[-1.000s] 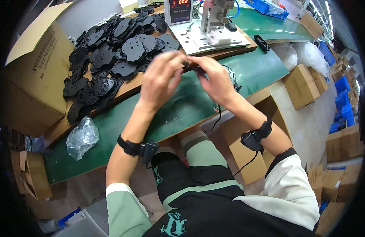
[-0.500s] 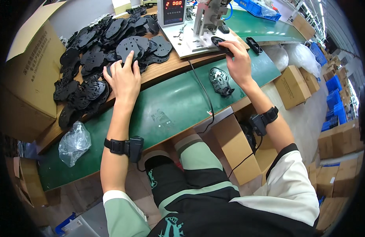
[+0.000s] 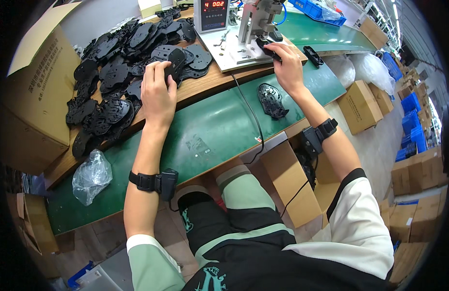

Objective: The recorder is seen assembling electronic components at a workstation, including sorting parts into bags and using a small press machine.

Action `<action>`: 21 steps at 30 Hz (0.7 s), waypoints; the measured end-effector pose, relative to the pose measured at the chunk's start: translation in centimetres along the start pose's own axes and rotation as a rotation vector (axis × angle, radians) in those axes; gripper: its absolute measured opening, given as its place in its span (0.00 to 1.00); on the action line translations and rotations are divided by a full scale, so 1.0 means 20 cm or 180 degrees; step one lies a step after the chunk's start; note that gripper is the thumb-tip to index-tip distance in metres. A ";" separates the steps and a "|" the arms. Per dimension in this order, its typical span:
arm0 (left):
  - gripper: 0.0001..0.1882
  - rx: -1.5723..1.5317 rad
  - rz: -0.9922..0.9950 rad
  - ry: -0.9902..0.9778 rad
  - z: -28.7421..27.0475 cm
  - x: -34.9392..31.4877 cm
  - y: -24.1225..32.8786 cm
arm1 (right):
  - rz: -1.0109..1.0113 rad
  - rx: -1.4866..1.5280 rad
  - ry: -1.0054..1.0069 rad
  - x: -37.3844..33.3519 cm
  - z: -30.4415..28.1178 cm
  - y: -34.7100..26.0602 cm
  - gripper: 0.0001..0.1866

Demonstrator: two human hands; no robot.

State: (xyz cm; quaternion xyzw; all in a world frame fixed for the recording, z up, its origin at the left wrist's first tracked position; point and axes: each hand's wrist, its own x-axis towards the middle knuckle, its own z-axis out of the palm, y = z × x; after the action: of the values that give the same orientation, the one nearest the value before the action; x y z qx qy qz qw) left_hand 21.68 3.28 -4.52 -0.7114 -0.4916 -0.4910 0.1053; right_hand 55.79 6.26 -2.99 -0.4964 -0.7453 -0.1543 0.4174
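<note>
My left hand grips a flat black plastic plate by its edge, tilted up in front of a heap of similar black plates. At the foot of the small bench press, my right hand pinches a black plastic piece between thumb and fingers; the hand partly covers it. Nearer to me, a black mouse-shaped assembly lies on the green tabletop. To the right of the press base rests a small oblong black shell.
A control box with a red digital display stands left of the press. An open cardboard box flanks the heap. A clear plastic bag lies front left. A black cable crosses the table edge. Another open carton sits below.
My left hand has closed on a plate and raised it on edge. My right hand has shifted slightly left and pushed its black piece toward the press. The display digits have changed.
</note>
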 end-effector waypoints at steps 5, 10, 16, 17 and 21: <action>0.17 -0.0111 0.0048 -0.0108 0.00 0.00 0.01 | -0.0051 0.0106 -0.0019 0.02 0.02 0.03 0.22; 0.17 -0.0102 0.0053 -0.0154 0.01 -0.01 0.02 | -0.0134 0.0159 -0.0185 0.04 0.01 0.04 0.25; 0.17 -0.0122 0.0043 -0.0190 0.01 -0.02 0.02 | -0.0149 -0.0031 -0.0677 0.09 -0.07 0.05 0.25; 0.17 -0.0134 0.0110 -0.0179 0.01 -0.02 0.02 | -0.0153 -0.0034 -0.0676 0.10 -0.07 0.05 0.25; 0.17 -0.0244 0.0158 -0.0130 0.01 -0.01 0.02 | -0.0014 0.0077 -0.0801 0.11 -0.07 0.06 0.26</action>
State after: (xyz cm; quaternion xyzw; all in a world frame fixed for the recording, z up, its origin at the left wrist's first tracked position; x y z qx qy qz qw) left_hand 22.21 3.13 -4.59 -0.7368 -0.4566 -0.4921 0.0801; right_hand 57.08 7.24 -0.64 -0.5052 -0.7947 -0.0826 0.3262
